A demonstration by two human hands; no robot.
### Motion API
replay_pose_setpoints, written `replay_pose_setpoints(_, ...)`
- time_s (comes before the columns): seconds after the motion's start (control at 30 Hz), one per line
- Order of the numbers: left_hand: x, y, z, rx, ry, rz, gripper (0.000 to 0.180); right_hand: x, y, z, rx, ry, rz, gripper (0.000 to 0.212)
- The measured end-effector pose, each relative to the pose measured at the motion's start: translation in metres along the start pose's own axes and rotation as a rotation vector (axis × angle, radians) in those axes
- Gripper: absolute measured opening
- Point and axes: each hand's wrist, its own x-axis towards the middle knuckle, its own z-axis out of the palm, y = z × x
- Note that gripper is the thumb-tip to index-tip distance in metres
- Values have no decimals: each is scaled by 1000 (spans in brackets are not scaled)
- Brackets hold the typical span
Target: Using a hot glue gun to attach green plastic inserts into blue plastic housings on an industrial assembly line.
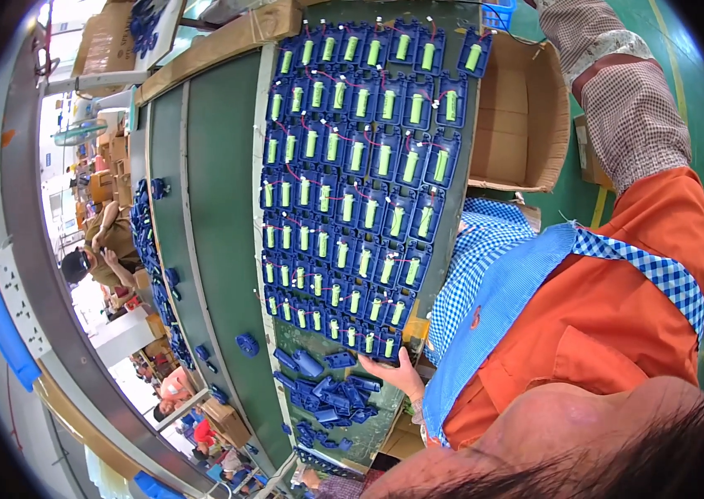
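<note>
Rows of blue plastic cases [371, 208] lie on the green bench, each with a light green cylindrical battery cell [356, 156]. Thin red wires with small white connectors run from many of the cells. My left hand [402, 376] is at the end case of the lowest row, its thumb on one side and its fingers along the end, closed about that blue plastic case [382, 346]. My right arm, in a checked sleeve [630, 108], reaches up to the top edge, and its hand is out of view. Loose blue plastic parts [331, 399] are heaped below the rows.
A cardboard box [522, 116] stands open beside the bench. Left of the cases runs a green conveyor belt [227, 166] with a round blue part [247, 343] on it. More blue parts [156, 258] line its far side, where a person [106, 249] sits. Another person's hand [310, 478] shows at the bottom.
</note>
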Motion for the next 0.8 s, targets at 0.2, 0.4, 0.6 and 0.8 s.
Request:
replay_pose_setpoints(0.2,13,7,-29,241,103,50,82,-26,8,5,-149,365,-196,56)
replay_pose_setpoints(0.4,112,107,-26,171,131,425,70,-201,-63,-23,537,188,-172,35)
replay_pose_setpoints(0.6,251,245,101,154,-191,875,62,-266,-19,100,860,-25,17,48)
replay_pose_setpoints(0.8,403,292,254,318,-141,1076,72,-253,-56,112,1150,33,6,57)
